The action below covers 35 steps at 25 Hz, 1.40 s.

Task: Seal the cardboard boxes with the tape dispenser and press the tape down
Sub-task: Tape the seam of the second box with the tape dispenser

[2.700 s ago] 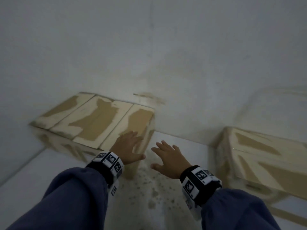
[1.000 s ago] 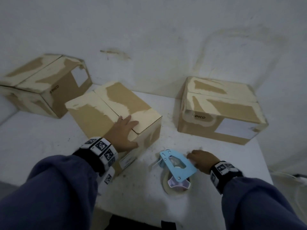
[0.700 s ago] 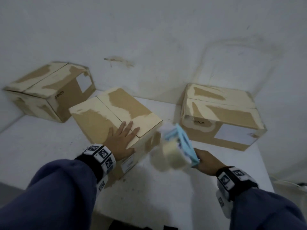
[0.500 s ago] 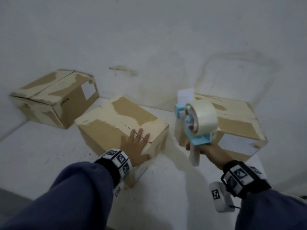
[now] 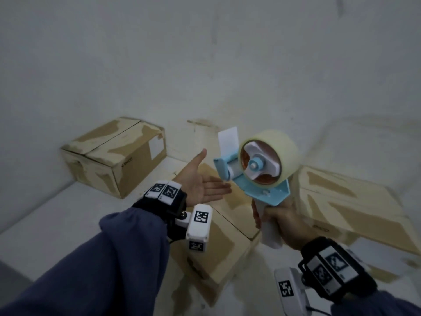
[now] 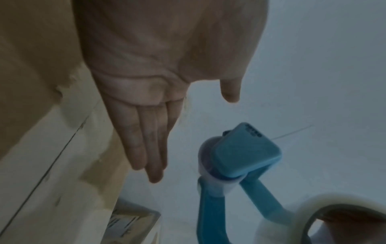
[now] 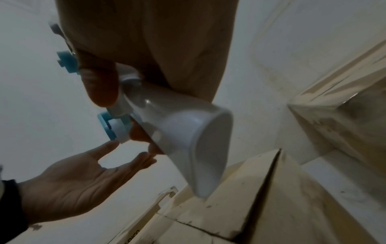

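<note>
My right hand [image 5: 276, 221] grips the white handle [image 7: 179, 140] of a light-blue tape dispenser [image 5: 257, 172] and holds it upright in the air, its roll of tape [image 5: 282, 147] on top and a loose tape end [image 5: 227, 139] sticking up. My left hand [image 5: 202, 185] is raised palm-up with straight fingers [image 6: 146, 148], its fingertips just short of the dispenser's blue front [image 6: 246, 148]. Below the hands sits the middle cardboard box [image 5: 227, 247], its flaps closed. A second box [image 5: 114, 156] stands at the back left and a third [image 5: 353, 206] on the right.
The boxes sit on a white table [image 5: 57, 224] against a stained white wall [image 5: 205, 65]. The table's near left corner [image 5: 13, 265] drops off beside my left sleeve. Each wrist carries a camera band with black-and-white markers.
My left hand has lifted off the middle box and turned palm-up toward the dispenser. My right hand picked the dispenser up from the table and raised it upright.
</note>
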Available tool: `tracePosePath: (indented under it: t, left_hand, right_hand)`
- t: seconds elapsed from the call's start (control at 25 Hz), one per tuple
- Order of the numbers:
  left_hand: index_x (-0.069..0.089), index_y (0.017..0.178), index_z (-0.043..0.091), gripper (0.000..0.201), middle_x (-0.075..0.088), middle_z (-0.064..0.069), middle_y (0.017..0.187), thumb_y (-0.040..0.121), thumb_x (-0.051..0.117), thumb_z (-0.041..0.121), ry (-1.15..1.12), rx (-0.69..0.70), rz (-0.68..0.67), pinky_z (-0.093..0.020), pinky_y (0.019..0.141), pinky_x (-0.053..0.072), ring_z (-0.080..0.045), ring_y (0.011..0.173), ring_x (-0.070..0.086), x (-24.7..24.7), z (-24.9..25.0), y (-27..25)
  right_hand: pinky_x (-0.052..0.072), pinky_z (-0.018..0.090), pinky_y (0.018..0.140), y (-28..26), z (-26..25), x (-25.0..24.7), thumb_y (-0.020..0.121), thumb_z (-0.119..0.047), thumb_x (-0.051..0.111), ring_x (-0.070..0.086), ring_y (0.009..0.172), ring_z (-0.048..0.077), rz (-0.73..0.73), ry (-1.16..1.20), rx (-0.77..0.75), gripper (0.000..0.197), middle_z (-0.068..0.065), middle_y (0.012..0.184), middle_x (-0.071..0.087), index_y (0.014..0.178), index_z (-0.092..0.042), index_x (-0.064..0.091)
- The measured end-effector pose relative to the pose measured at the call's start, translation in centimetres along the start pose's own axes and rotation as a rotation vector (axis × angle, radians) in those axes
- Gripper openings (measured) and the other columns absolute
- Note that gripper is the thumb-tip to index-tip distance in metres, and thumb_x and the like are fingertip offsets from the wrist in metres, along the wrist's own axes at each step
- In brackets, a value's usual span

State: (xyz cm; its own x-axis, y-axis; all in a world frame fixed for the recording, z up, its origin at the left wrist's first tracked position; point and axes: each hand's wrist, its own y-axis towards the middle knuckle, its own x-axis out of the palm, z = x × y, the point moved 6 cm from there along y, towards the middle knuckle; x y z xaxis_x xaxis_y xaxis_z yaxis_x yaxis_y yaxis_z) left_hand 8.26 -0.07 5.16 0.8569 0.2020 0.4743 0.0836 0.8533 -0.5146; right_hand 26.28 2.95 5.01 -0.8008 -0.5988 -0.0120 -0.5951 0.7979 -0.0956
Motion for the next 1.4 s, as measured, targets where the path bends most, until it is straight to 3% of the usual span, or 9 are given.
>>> tracePosePath:
  t: [0.16, 0.28, 0.44, 0.64, 0.84, 0.96, 1.12, 1.28, 1.4]
  left_hand:
    - [0.060, 0.107, 0.000, 0.045, 0.072, -0.007, 0.083, 0.088, 0.056, 0.041, -0.070, 0.082, 0.147, -0.026, 0.066, 0.055, -0.016, 0.066, 0.070, -3.7, 1.8, 1.4]
    - [0.060, 0.088, 0.008, 0.012, 0.070, -0.001, 0.076, 0.091, 0.057, 0.019, -0.057, 0.128, 0.245, -0.021, 0.065, 0.050, -0.011, 0.069, 0.063, -5.8, 2.2, 2.6]
    - [0.060, 0.084, 0.007, 0.008, 0.066, 0.003, 0.048, 0.089, 0.056, 0.003, 0.021, 0.201, 0.389, -0.017, 0.055, 0.046, -0.004, 0.042, 0.062, -8.8, 4.0, 3.7]
    - [0.048, 0.103, 0.010, 0.029, 0.064, -0.018, 0.080, 0.082, 0.061, -0.006, 0.149, 0.370, 0.591, -0.012, 0.036, 0.043, -0.008, 0.035, 0.059, -15.2, 7.9, 4.2]
    - [0.049, 0.086, 0.012, 0.021, 0.064, -0.012, 0.079, 0.083, 0.064, -0.001, 0.351, 0.355, 0.568, -0.014, 0.044, 0.047, -0.003, 0.042, 0.063, -20.6, 9.8, 5.1]
    - [0.059, 0.073, 0.014, 0.018, 0.066, -0.009, 0.083, 0.079, 0.070, 0.000, 0.582, 0.324, 0.482, -0.015, 0.057, 0.050, -0.011, 0.066, 0.067, -20.6, 9.1, 7.1]
    - [0.072, 0.091, 0.009, 0.013, 0.065, -0.002, 0.081, 0.078, 0.072, 0.004, 0.703, 0.218, 0.415, -0.014, 0.066, 0.051, -0.012, 0.078, 0.061, -21.4, 8.9, 8.7]
    - [0.067, 0.108, -0.003, 0.024, 0.068, -0.013, 0.103, 0.085, 0.064, 0.005, 0.810, 0.090, 0.359, -0.026, 0.076, 0.052, -0.016, 0.086, 0.064, -21.4, 7.9, 9.9]
    - [0.061, 0.117, 0.003, 0.031, 0.059, -0.010, 0.123, 0.093, 0.055, 0.023, 0.802, -0.086, 0.280, -0.032, 0.079, 0.050, -0.019, 0.091, 0.058, -20.9, 6.5, 10.1]
  right_hand:
    - [0.040, 0.030, 0.051, 2.0, 0.0, 2.0, 0.054, -0.001, 0.052, 0.046, 0.056, 0.017, 0.016, -0.114, -0.024, 0.017, 0.007, 0.062, 0.046, 0.070, -0.003, 0.048]
    - [0.042, 0.026, 0.050, 3.5, 0.0, 3.1, 0.058, -0.003, 0.056, 0.047, 0.056, 0.016, 0.042, -0.172, -0.064, 0.013, 0.003, 0.060, 0.048, 0.068, -0.004, 0.049]
    - [0.045, 0.025, 0.050, 5.5, 0.2, 5.2, 0.081, -0.007, 0.068, 0.049, 0.049, 0.015, 0.099, -0.291, -0.108, 0.014, -0.001, 0.053, 0.052, 0.074, -0.012, 0.057]
    - [0.043, 0.023, 0.047, 7.9, 0.8, 7.7, 0.086, -0.023, 0.065, 0.049, 0.042, 0.012, 0.124, -0.416, -0.084, 0.021, -0.001, 0.045, 0.054, 0.068, -0.017, 0.057]
    - [0.044, 0.027, 0.050, 7.9, 2.5, 6.8, 0.084, -0.031, 0.065, 0.050, 0.046, 0.019, 0.114, -0.456, 0.068, 0.030, 0.005, 0.050, 0.054, 0.074, -0.003, 0.060]
    - [0.041, 0.025, 0.046, 8.5, 2.6, 7.2, 0.085, -0.024, 0.067, 0.048, 0.044, 0.016, 0.149, -0.454, 0.100, 0.022, 0.002, 0.044, 0.052, 0.067, -0.013, 0.060]
    - [0.042, 0.022, 0.045, 8.6, 2.6, 7.4, 0.084, -0.022, 0.067, 0.048, 0.042, 0.012, 0.163, -0.490, 0.100, 0.025, -0.001, 0.042, 0.055, 0.061, -0.019, 0.058]
    - [0.040, 0.021, 0.046, 8.5, 3.2, 7.5, 0.084, -0.023, 0.068, 0.046, 0.041, 0.009, 0.176, -0.489, 0.113, 0.022, -0.004, 0.044, 0.057, 0.064, -0.021, 0.059]
    - [0.040, 0.021, 0.045, 8.5, 3.5, 7.2, 0.084, -0.024, 0.068, 0.046, 0.041, 0.008, 0.201, -0.486, 0.122, 0.018, -0.005, 0.047, 0.059, 0.067, -0.020, 0.061]
